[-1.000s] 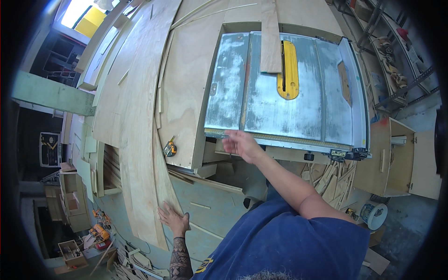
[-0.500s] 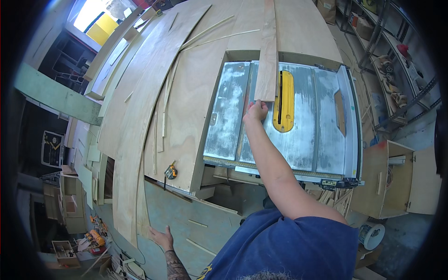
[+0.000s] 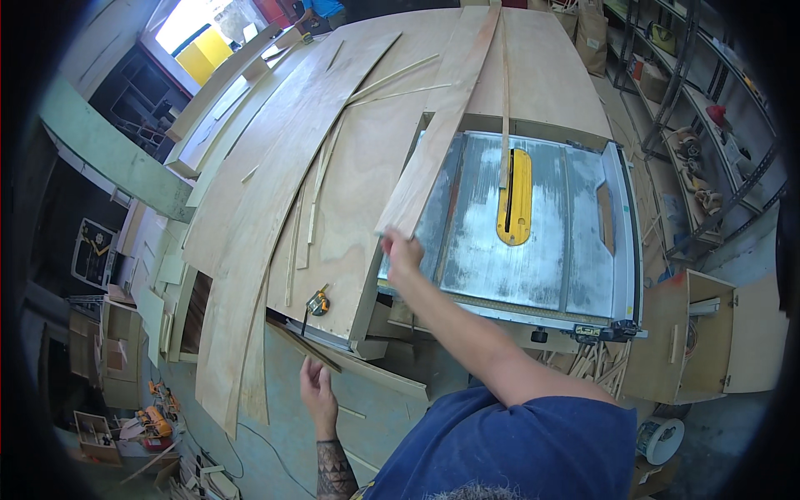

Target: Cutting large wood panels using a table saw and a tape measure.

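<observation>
Now the board [image 3: 446,117] has swung left, leaving a separate strip [image 3: 505,100], upper centre. Right hand [image 3: 403,252] grips board; left hand [image 3: 318,392] looks empty.

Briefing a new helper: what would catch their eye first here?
First, the bright yellow insert in the metal table, right of centre. Next, the long pale board slanting over that table's left edge, its near end in the right hand. Then, the orange tape measure on the plywood further left.

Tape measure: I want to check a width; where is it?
In the head view, left of centre, the tape measure lies on the plywood worktop near its front edge, left of the table saw, beyond the left hand.
</observation>
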The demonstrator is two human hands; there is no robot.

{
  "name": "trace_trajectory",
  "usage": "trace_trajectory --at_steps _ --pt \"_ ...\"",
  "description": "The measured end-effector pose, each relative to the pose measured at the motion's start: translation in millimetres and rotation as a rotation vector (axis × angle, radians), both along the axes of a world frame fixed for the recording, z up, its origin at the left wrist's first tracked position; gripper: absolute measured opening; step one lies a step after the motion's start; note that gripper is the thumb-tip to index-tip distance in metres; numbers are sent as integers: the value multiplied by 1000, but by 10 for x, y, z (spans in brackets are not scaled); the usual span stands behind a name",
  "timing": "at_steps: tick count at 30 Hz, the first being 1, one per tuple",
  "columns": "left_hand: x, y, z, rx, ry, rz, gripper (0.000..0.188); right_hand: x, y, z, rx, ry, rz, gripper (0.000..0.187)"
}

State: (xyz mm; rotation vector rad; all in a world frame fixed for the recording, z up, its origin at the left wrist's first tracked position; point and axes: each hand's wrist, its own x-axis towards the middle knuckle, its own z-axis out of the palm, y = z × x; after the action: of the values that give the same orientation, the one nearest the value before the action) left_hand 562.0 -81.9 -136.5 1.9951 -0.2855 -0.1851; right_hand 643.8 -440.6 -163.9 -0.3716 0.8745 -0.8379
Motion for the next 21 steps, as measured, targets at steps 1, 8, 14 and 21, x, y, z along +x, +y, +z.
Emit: trace_trajectory --at_steps 1,8,14,21 --pt "44 -213 79 -39 47 -77 56 -221 455 12 -74 43 141 13" --pt "205 -413 -266 -739 842 -81 43 -1723 2091 -18 -453 189 1287 45" --pt "-127 166 -744 -666 795 173 37 -1990 846 770 -913 55 1612 46" --pt "-261 300 -1133 -641 837 320 40 -1165 -2508 960 -1459 872 509 45"
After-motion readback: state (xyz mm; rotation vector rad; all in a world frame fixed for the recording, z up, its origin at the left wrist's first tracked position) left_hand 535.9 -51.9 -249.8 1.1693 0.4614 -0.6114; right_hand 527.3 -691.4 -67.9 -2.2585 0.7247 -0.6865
